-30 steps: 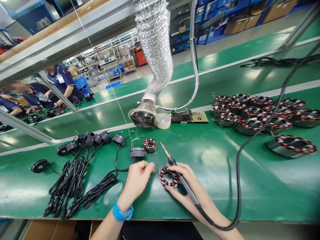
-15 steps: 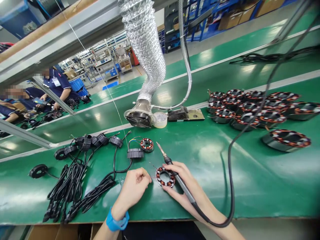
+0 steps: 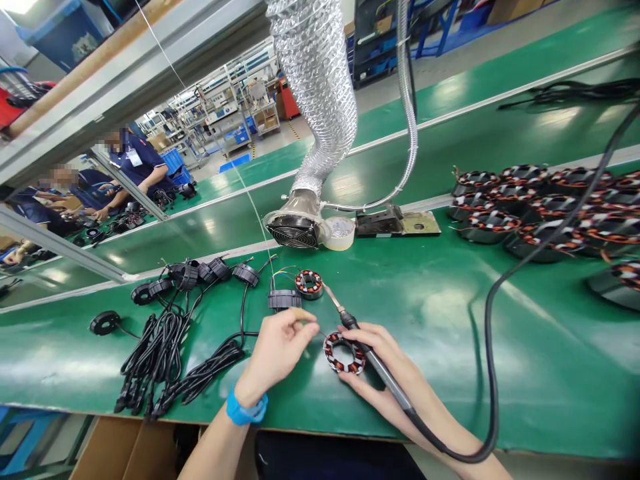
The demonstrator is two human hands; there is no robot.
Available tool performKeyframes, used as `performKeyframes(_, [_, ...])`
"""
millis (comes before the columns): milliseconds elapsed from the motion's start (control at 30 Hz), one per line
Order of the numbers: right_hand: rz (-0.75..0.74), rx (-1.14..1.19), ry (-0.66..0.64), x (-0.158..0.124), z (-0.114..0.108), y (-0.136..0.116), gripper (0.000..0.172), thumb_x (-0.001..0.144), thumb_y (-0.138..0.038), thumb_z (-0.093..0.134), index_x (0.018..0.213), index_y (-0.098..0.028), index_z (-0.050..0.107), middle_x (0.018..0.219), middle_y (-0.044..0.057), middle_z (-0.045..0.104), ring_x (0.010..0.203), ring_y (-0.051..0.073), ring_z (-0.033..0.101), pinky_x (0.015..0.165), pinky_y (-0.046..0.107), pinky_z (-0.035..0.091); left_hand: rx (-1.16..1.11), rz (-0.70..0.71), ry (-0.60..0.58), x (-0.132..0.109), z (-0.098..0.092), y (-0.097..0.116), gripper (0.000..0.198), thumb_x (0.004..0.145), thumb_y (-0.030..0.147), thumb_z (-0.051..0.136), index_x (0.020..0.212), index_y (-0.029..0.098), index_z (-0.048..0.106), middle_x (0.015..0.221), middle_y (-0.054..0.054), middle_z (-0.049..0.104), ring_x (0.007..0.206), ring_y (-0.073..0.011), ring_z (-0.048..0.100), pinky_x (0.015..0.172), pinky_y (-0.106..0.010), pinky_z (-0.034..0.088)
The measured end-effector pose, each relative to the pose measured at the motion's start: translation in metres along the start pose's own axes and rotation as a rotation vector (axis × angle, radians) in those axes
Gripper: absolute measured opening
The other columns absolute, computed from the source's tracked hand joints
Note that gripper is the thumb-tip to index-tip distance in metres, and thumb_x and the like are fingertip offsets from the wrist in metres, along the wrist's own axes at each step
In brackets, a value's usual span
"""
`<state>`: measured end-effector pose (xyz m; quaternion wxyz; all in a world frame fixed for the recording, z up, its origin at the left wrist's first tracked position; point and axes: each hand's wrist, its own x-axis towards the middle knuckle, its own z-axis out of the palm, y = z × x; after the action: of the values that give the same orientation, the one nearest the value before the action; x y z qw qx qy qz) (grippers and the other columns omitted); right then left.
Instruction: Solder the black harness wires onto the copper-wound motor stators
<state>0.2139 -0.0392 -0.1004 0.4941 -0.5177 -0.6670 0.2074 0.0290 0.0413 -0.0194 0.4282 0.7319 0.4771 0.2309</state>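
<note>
Pinched fingertips and a pen-held iron at a wound stator

Closed to a tight pinch, thumb against forefinger, the left hand [image 3: 277,350] hovers just beside a ring-shaped stator with red-and-copper windings [image 3: 344,353]; anything between those fingertips is too fine to make out. The right hand [image 3: 385,363] grips a slim black soldering iron [image 3: 380,370] like a pen, with its lower fingers touching the stator's edge. That stator lies flat on a green bench mat [image 3: 440,373], between the two hands.

The iron's bare metal tip points up and away from the ring, ending just beside a second, smaller wound stator [image 3: 309,285] with thin coloured wires at its edge. A black plastic ring on a cable [image 3: 284,300] sits right next to it, and more such rings run along the mat to the left, their black cables [image 3: 155,353] bundled in loops.

Further right lies a crowded group of larger wound stators [image 3: 540,210], while a silver flexible duct [image 3: 315,87] drops to a round fan intake [image 3: 293,230] at the mat's far edge — a roll of tape [image 3: 339,233] touching it. Two co-workers in dark blue shirts [image 3: 135,160] sit well apart at another bench.
</note>
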Motion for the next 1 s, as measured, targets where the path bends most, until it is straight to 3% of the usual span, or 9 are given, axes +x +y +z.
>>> performKeyframes(67, [-0.009,-0.001,0.004,0.0,0.0,-0.001,0.043,0.089,-0.024,0.065,0.128,-0.032,0.048,0.126,0.007,0.053,0.117,0.021,0.06,0.095,0.033,0.054,0.193,0.135,0.063,0.002,-0.005,0.002,0.029,0.093,0.037,0.055,0.102,0.017,0.074,0.086,-0.007,0.068,0.072,-0.0155,0.055,0.068,-0.027,0.042])
performKeyframes(167, [-0.02,-0.01,0.01,0.0,0.001,0.0,0.043,0.09,-0.025,0.064,0.129,-0.031,0.048,0.126,0.007,0.052,0.117,0.021,0.059,0.096,0.032,0.053,0.302,0.197,-0.049,0.002,-0.013,0.004,0.026,0.094,0.03,0.052,0.088,0.018,0.074,0.089,-0.006,0.069,0.08,-0.0167,0.058,0.076,-0.028,0.042])
performKeyframes(333, [-0.066,-0.053,0.009,-0.001,0.003,0.009,0.041,0.091,-0.028,0.063,0.129,-0.03,0.049,0.125,0.007,0.054,0.114,0.021,0.061,0.092,0.029,0.055,-0.229,-0.108,-0.222,0.004,0.0,-0.004,0.03,0.081,0.041,0.067,0.076,0.012,0.07,0.076,-0.006,0.067,0.064,-0.0121,0.052,0.062,-0.025,0.04])
performKeyframes(433, [-0.124,-0.077,0.006,-0.001,0.004,0.014,0.04,0.09,-0.031,0.064,0.128,-0.029,0.05,0.121,0.008,0.056,0.109,0.021,0.063,0.087,0.029,0.056,-0.511,-0.202,-0.17,0.007,0.016,-0.009,0.042,0.071,0.052,0.074,0.069,0.01,0.066,0.068,-0.004,0.064,0.058,-0.0092,0.047,0.06,-0.024,0.037])
performKeyframes(533, [-0.114,-0.1,0.045,-0.003,0.006,0.015,0.039,0.092,-0.035,0.063,0.128,-0.029,0.05,0.121,0.008,0.057,0.107,0.022,0.064,0.088,0.031,0.056,-0.506,-0.204,-0.044,0.003,0.015,-0.003,0.046,0.072,0.055,0.075,0.073,0.01,0.067,0.068,-0.003,0.061,0.059,-0.0082,0.042,0.057,-0.022,0.033])
performKeyframes(667, [-0.126,-0.114,0.09,-0.003,0.01,0.016,0.041,0.091,-0.036,0.064,0.129,-0.028,0.05,0.12,0.008,0.058,0.105,0.022,0.065,0.087,0.031,0.056,-0.637,-0.212,-0.086,-0.015,-0.012,0.009,0.043,0.069,0.045,0.082,0.092,0.01,0.072,0.097,-0.009,0.065,0.06,-0.0052,0.04,0.056,-0.021,0.031])
performKeyframes(800, [-0.131,-0.14,0.107,-0.003,0.012,0.019,0.042,0.089,-0.037,0.066,0.128,-0.028,0.052,0.119,0.008,0.058,0.103,0.022,0.065,0.086,0.031,0.057,-0.797,-0.18,-0.183,-0.033,-0.029,0.008,0.032,0.076,0.04,0.078,0.085,0.009,0.076,0.128,-0.018,0.06,0.068,-0.0066,0.051,0.069,-0.024,0.043])
performKeyframes(900, [-0.096,-0.141,0.146,-0.003,0.014,0.019,0.041,0.091,-0.039,0.064,0.128,-0.028,0.052,0.12,0.008,0.057,0.104,0.022,0.065,0.087,0.032,0.056,-0.648,-0.178,-0.162,-0.039,-0.039,0.002,0.045,0.088,0.054,0.061,0.087,0.01,0.074,0.097,-0.016,0.072,0.059,-0.0097,0.056,0.062,-0.025,0.045])
performKeyframes(1000, [-0.059,-0.145,0.174,-0.002,0.016,0.016,0.039,0.092,-0.04,0.062,0.129,-0.028,0.052,0.122,0.008,0.056,0.106,0.023,0.064,0.088,0.033,0.055,-0.166,-0.099,0.043,-0.026,-0.061,0.006,0.054,0.099,0.056,0.038,0.098,0.014,0.071,0.048,0.0,0.057,0.044,-0.0117,0.05,0.056,-0.024,0.042])
